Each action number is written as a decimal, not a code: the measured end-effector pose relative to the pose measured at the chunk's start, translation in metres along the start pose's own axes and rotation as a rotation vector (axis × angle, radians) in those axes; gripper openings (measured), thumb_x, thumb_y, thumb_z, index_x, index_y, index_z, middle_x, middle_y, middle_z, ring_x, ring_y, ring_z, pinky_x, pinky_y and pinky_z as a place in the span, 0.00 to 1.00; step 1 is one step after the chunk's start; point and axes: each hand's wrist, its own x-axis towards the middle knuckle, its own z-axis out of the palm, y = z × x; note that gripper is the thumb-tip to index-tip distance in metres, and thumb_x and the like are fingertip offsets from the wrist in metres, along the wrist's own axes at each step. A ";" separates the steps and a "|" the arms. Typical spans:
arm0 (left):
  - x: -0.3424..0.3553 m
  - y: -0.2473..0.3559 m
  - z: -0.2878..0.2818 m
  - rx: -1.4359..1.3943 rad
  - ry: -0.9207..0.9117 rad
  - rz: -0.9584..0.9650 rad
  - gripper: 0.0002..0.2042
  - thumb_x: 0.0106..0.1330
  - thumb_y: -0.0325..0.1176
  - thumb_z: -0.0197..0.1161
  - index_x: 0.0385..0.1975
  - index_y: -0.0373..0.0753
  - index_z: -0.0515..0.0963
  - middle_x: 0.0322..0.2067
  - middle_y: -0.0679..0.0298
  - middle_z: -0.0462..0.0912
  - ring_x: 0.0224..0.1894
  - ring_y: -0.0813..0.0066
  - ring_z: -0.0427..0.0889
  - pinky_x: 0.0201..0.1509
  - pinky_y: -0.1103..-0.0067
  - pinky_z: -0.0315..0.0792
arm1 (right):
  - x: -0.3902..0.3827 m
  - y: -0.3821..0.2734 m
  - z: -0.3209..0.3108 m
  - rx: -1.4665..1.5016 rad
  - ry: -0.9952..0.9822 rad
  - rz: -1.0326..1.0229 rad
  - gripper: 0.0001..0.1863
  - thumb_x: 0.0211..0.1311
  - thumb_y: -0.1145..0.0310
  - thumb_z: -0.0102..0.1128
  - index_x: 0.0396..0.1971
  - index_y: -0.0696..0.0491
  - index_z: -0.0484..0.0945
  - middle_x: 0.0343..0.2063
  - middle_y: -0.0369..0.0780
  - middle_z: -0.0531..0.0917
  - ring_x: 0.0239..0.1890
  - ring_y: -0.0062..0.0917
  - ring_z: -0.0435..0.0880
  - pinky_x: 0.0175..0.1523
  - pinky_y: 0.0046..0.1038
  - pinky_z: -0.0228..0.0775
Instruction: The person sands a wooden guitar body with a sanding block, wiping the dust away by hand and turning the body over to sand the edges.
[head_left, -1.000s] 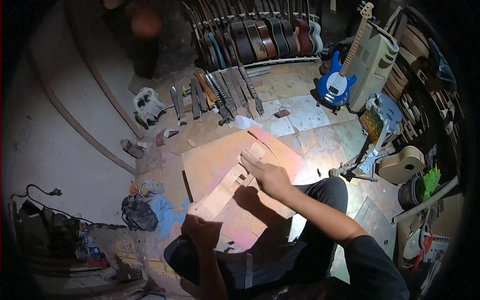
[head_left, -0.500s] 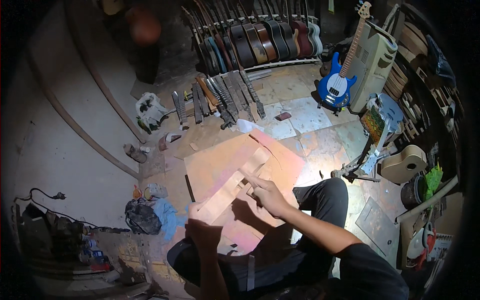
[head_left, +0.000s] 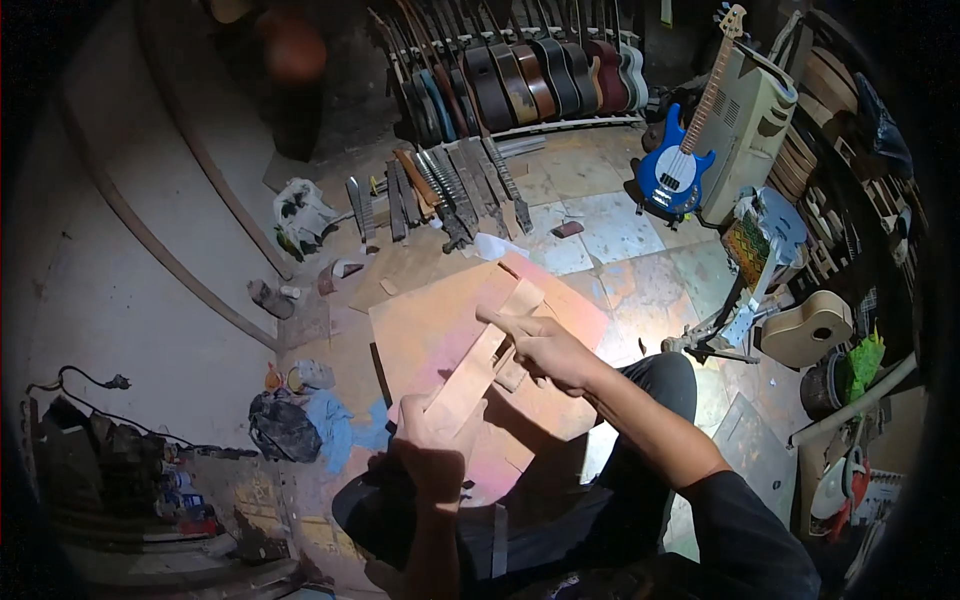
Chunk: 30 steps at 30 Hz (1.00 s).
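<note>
My left hand is closed on the lower end of a long, pale wooden piece, which slants up to the right above a pink-and-orange stained board. My right hand grips the piece near its upper end, thumb or forefinger lying along the top and other fingers curled at the side. A short wooden part shows below those fingers; whether it is separate I cannot tell.
My knees flank the board. Beyond lie several loose necks and racked guitars. On the right are a blue bass, a metal stand and an unpainted guitar. Rags lie left.
My left hand has shifted up and right with the lower end of the wooden piece. My right hand moved down, then back up and slightly right along the piece.
</note>
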 end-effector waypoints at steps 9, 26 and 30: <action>-0.007 0.024 0.026 0.223 -0.024 0.102 0.28 0.50 0.36 0.89 0.43 0.32 0.77 0.36 0.49 0.88 0.40 0.54 0.91 0.44 0.65 0.84 | -0.039 0.001 0.009 -0.712 0.329 -0.503 0.39 0.60 0.82 0.57 0.75 0.50 0.70 0.70 0.51 0.76 0.68 0.46 0.79 0.66 0.40 0.79; 0.002 0.051 0.035 0.197 -0.044 0.183 0.20 0.55 0.28 0.81 0.42 0.33 0.75 0.35 0.47 0.86 0.36 0.52 0.89 0.39 0.65 0.81 | -0.073 -0.018 0.025 -0.537 0.093 -0.437 0.39 0.62 0.83 0.56 0.77 0.52 0.68 0.73 0.52 0.72 0.74 0.47 0.72 0.76 0.38 0.69; -0.001 0.047 0.031 0.120 -0.083 0.147 0.20 0.55 0.28 0.80 0.42 0.34 0.75 0.33 0.49 0.84 0.36 0.47 0.87 0.41 0.62 0.80 | -0.091 -0.017 0.030 -0.537 0.143 -0.450 0.39 0.61 0.82 0.56 0.75 0.48 0.71 0.72 0.49 0.74 0.70 0.44 0.78 0.68 0.39 0.78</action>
